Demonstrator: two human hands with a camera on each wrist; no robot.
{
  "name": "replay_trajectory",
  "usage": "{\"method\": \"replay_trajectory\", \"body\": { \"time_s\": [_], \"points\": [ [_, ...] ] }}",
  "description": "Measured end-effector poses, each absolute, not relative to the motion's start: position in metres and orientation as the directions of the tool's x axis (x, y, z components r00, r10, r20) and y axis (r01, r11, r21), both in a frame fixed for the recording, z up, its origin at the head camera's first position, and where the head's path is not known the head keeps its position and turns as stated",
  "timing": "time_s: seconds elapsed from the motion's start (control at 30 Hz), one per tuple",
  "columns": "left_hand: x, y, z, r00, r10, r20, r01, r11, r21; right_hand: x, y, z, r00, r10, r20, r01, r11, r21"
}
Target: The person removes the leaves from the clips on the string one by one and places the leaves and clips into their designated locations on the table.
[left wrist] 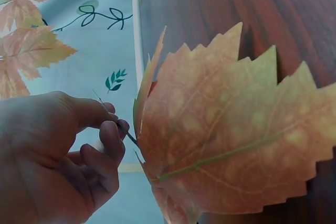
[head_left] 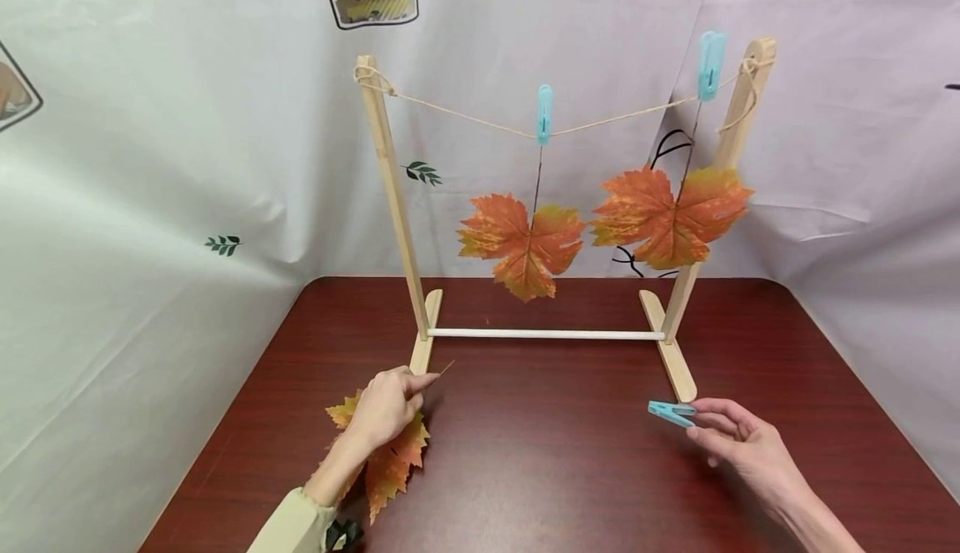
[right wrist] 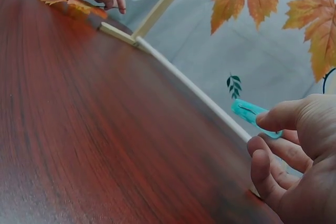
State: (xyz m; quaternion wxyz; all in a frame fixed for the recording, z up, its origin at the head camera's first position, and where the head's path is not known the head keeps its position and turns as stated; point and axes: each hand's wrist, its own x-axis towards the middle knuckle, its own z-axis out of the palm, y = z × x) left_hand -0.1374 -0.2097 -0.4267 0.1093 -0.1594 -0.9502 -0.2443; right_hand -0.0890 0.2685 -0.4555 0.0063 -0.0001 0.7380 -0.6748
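My left hand (head_left: 390,407) pinches the thin stem of an orange and yellow artificial maple leaf (left wrist: 236,129) between thumb and fingers. The leaf hangs below that hand, over the left part of the table, and the hand hides part of it in the head view. On the right, my right hand (head_left: 750,444) holds a light blue clothespin (head_left: 671,412) by one end between thumb and fingers. In the right wrist view the clothespin (right wrist: 254,116) points away from the palm. Two more leaves (head_left: 527,244) (head_left: 675,215) hang by their stems from a string, each under a blue clothespin (head_left: 544,115).
A wooden stand with a left post (head_left: 393,194) and a right post (head_left: 738,128) carries the sagging string (head_left: 465,122). Its white crossbar (head_left: 546,334) runs low between two wooden feet. The dark red table (head_left: 540,453) is backed by a pale printed cloth (head_left: 225,119).
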Motion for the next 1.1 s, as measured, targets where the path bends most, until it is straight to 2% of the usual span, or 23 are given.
{"method": "replay_trajectory", "body": {
  "time_s": [0.27,0.5,1.1],
  "points": [
    [-0.137,-0.209,-0.437,-0.909,0.263,0.323,0.383,0.833,0.4,-0.09,0.269,-0.465,-1.0,0.017,0.002,0.001,0.154,-0.988],
    [-0.136,-0.207,-0.442,-0.922,0.264,0.283,0.367,0.829,0.423,-0.09,0.269,-0.471,-0.999,0.034,0.013,-0.005,0.235,-0.972],
    [-0.137,-0.203,-0.455,-0.91,0.309,0.277,0.399,0.832,0.384,-0.089,0.266,-0.478,-0.996,0.066,-0.053,0.07,0.289,-0.955]
  ]
}}
